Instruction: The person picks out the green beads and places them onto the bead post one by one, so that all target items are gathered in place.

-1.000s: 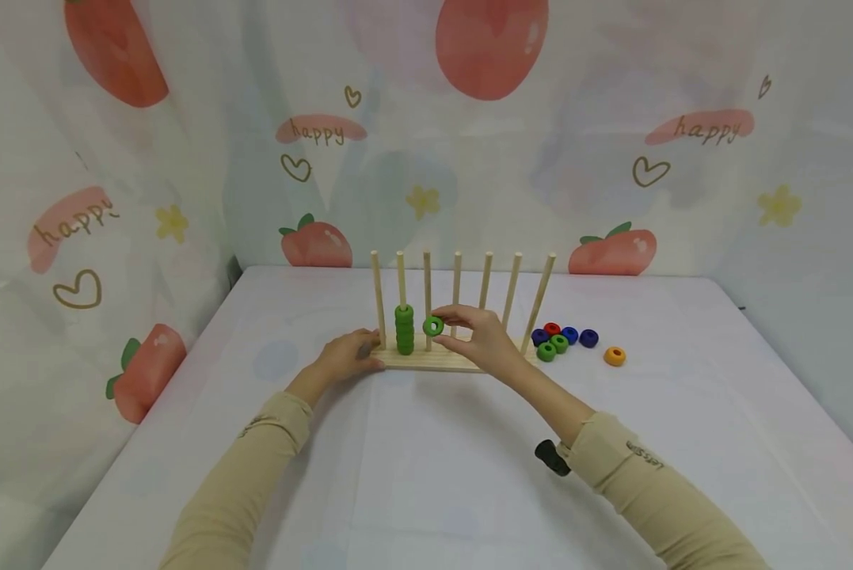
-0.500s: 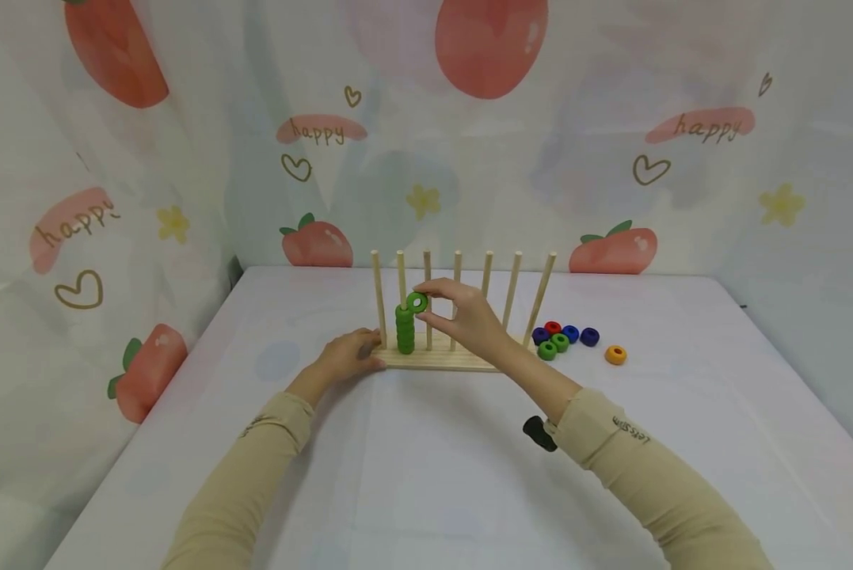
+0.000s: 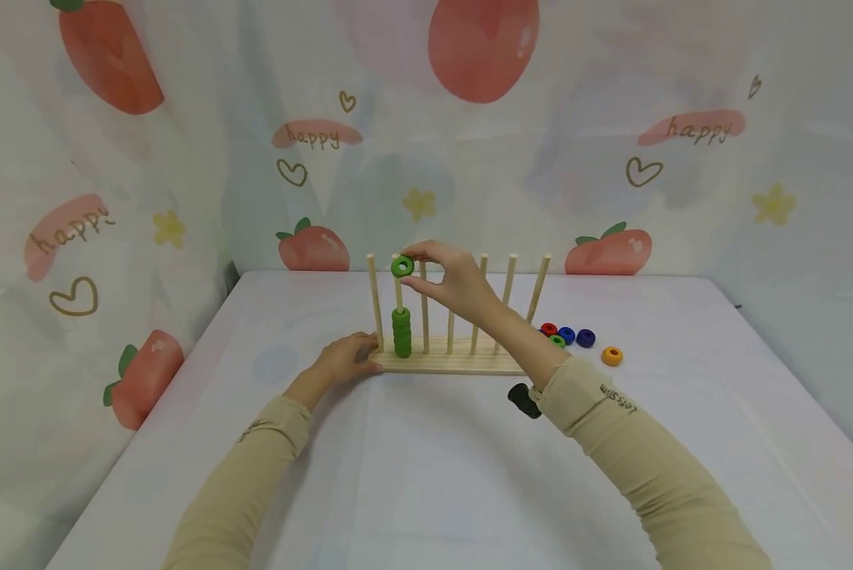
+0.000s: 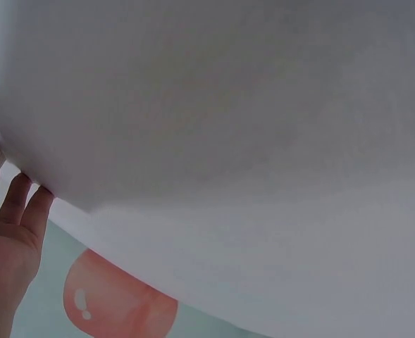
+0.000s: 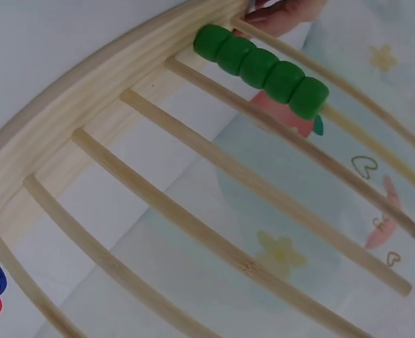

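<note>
A wooden peg rack point(image 3: 455, 365) with a row of upright pegs stands on the white-covered table. At its left end my left hand point(image 3: 342, 358) grips the base, thumb at the front and fingers behind. In the left wrist view, fingers point(image 4: 34, 211) of that hand touch the base's end. My right hand point(image 3: 462, 283) pinches a green ring bead point(image 3: 396, 270) at the top of the second peg from the left. Whether the bead is around the peg's tip or in front of it, I cannot tell. Lower on that peg sits a stack of several green beads point(image 5: 258, 67).
Right of the rack lie loose beads: red point(image 3: 548, 328), blue point(image 3: 566, 336), purple point(image 3: 586, 338), green point(image 3: 557, 341) and orange point(image 3: 612, 356). My right forearm partly covers this group. A black object point(image 3: 523, 400) sticks out by the right cuff. Patterned cloth hangs behind the table.
My right hand has carried the green bead up and left, from beside the stack to the second peg's top. The left hand stays at the rack's left end.
</note>
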{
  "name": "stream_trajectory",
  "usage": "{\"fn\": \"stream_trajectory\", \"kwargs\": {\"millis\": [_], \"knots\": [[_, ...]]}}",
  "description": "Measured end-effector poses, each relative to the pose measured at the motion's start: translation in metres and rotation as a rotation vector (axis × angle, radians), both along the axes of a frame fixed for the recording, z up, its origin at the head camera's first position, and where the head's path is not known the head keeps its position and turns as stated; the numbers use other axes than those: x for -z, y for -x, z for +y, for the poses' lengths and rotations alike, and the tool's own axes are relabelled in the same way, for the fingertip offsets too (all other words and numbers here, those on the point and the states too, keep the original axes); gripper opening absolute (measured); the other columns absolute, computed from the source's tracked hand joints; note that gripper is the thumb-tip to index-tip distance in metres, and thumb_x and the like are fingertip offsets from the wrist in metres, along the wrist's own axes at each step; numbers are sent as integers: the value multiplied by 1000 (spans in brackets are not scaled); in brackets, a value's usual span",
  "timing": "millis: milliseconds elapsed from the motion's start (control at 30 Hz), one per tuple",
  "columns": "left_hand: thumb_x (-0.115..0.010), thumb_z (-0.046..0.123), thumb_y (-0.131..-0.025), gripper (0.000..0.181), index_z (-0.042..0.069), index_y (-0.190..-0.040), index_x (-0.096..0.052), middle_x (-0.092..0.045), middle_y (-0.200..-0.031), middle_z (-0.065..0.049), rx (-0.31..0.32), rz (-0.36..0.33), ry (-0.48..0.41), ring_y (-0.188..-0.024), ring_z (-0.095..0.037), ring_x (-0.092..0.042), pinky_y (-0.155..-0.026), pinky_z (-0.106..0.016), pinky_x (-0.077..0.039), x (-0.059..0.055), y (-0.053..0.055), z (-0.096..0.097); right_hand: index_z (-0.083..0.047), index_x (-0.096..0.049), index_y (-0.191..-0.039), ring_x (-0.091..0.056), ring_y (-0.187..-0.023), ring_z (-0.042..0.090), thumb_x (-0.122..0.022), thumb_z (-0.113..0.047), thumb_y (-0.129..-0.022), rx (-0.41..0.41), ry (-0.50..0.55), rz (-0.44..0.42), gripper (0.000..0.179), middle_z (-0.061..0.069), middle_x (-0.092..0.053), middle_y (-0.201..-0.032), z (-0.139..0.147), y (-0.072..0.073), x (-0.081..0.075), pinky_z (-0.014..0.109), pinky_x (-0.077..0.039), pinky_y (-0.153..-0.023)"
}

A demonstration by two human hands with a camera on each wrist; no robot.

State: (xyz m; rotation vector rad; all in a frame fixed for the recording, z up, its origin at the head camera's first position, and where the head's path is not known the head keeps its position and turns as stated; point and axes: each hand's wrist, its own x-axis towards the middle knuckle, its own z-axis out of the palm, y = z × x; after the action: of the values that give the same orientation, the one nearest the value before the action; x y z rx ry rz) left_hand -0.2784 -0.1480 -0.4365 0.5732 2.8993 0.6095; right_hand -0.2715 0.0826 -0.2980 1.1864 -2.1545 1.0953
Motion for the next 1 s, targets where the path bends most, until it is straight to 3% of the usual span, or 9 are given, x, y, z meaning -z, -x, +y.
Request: {"fn": "stream_trajectory", "kwargs": {"millis": [267, 467, 1000], "knots": [[-67, 33, -87, 62, 4, -137, -48, -52, -137, -16, 4, 13, -15, -127, -36, -48, -105, -51, -38, 1, 0, 0, 6, -64, -108, -64, -99, 28, -70, -8, -84, 38, -50, -63, 28, 18, -68, -105, -4, 18, -15, 36, -52, -91], [-68, 33, -87, 62, 3, -137, -48, -52, -136, -16, 10, 12, -21, -127, -36, -48, -105, -51, -38, 2, 1, 0, 6, -65, -106, -65, -92, 27, -69, -7, -85, 13, -14, -174, 26, 18, -69, -101, -6, 31, -16, 36, -54, -87], [-67, 33, -87, 59, 4, -135, -50, -52, -137, -16, 10, 8, -24, -127, -36, -47, -104, -53, -38, 1, -1, 1, 3, -65, -109, -67, -92, 24, -68, -14, -87, 80, -100, -172, 28, 16, -70, -102, -11, 26, -15, 34, -54, -85]]}}
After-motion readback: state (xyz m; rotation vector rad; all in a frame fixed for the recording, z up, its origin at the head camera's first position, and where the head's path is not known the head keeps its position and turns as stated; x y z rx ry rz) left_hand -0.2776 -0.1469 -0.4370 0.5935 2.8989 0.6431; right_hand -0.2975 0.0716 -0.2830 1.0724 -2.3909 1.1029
